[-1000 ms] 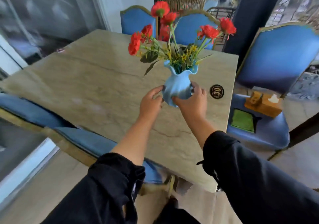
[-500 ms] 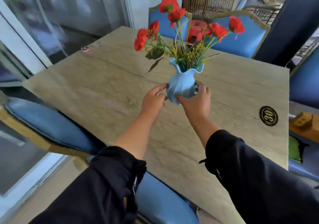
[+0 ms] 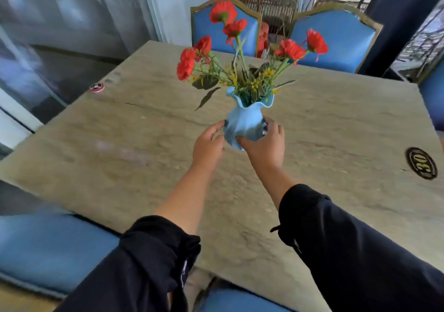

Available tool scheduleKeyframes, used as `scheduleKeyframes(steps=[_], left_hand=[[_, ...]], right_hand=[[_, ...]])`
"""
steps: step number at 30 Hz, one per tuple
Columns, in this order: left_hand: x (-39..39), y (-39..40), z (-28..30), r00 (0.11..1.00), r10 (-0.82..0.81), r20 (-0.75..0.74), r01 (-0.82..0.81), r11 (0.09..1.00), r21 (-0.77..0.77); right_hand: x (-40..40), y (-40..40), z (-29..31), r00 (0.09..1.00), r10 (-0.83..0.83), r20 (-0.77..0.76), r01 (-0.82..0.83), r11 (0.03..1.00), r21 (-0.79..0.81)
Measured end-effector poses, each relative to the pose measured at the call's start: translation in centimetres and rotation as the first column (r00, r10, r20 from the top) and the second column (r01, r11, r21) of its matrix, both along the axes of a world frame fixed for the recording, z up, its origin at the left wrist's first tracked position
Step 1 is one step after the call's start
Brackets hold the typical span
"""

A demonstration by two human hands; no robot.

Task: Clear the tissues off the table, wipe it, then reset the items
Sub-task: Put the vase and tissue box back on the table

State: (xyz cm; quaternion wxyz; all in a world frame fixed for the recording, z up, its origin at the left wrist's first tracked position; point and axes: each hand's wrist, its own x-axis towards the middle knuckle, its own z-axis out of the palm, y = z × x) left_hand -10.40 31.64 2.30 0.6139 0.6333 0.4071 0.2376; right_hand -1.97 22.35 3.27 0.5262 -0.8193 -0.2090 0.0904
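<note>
A light blue ruffled vase [image 3: 243, 124] with red and yellow flowers [image 3: 240, 54] is near the middle of the beige stone table [image 3: 120, 155]. Both my hands cup its belly: my left hand [image 3: 207, 147] on its left side, my right hand [image 3: 264, 147] on its right and front. The vase's base is hidden behind my right hand, so I cannot tell whether it touches the table. No tissues show on the tabletop.
A black round number badge [image 3: 421, 166] lies near the table's right edge. A small pink disc [image 3: 96, 87] sits at the far left corner. Blue chairs stand at the far side [image 3: 332, 40], and blue seats [image 3: 52, 251] lie along the near edge.
My hands and the vase have moved from near the right edge toward the table's middle. The view has swung left, so the chair with the tissue box is out of sight.
</note>
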Motion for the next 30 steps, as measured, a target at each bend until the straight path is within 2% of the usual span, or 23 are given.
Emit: scheduleKeyframes(steps=[7, 10, 23, 27, 30], left_hand=[[0.4, 8.7, -2.1, 0.993, -0.110, -0.038, 0.109, 0.994, -0.020], [1.6, 11.7, -3.4, 0.993, -0.102, -0.054, 0.100, 0.994, -0.040], [5.4, 18.9, -7.3, 0.995, -0.090, -0.041, 0.088, 0.995, -0.047], [5.6, 20.3, -7.1, 0.992, -0.106, -0.065, 0.108, 0.994, 0.026], [5.7, 21.3, -7.5, 0.980, -0.154, -0.125, 0.171, 0.975, 0.140]], right_hand=[[-0.6, 8.7, -3.1, 0.992, -0.114, -0.044, 0.113, 0.993, -0.029], [0.3, 11.5, -4.2, 0.988, -0.137, -0.068, 0.134, 0.990, -0.048], [3.0, 19.3, -8.0, 0.986, -0.164, -0.002, 0.164, 0.985, -0.046], [2.5, 20.3, -8.1, 0.989, -0.148, -0.029, 0.148, 0.989, -0.005], [1.9, 20.3, -8.5, 0.987, -0.149, -0.066, 0.150, 0.989, 0.013]])
